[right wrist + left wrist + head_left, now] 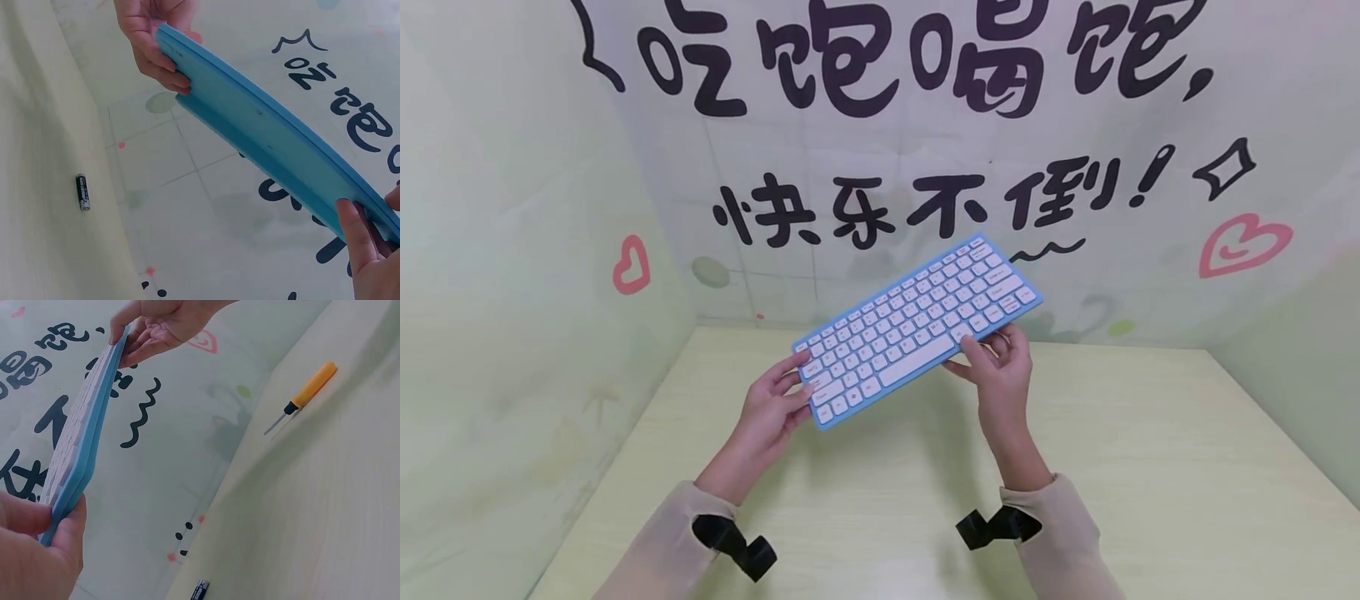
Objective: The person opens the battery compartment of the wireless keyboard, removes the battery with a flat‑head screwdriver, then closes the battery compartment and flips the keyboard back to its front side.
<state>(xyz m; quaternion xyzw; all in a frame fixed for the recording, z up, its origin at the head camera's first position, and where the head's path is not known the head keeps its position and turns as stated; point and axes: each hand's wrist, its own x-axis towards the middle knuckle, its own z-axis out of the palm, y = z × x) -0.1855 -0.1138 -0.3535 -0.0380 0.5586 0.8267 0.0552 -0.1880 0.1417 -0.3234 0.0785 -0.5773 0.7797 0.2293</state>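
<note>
A blue keyboard with white keys [917, 329] is held tilted above the table, its right end higher. My left hand [771, 404] grips its left end, fingers on the key side. My right hand [1003, 367] pinches the lower edge right of the space bar, thumb over the keys and fingers behind. In the right wrist view the plain blue underside [269, 137] shows, with my left hand [156, 37] at the far end and my right hand [369, 256] at the near end. A dark patch beside the right fingers is unclear.
An orange-handled screwdriver [312, 387] lies on the pale table [1120, 467]. A dark battery [83, 192] lies near the table's back edge. Neither shows in the head view. Behind stands a wall sheet with black lettering [865, 208]; side sheets flank the table.
</note>
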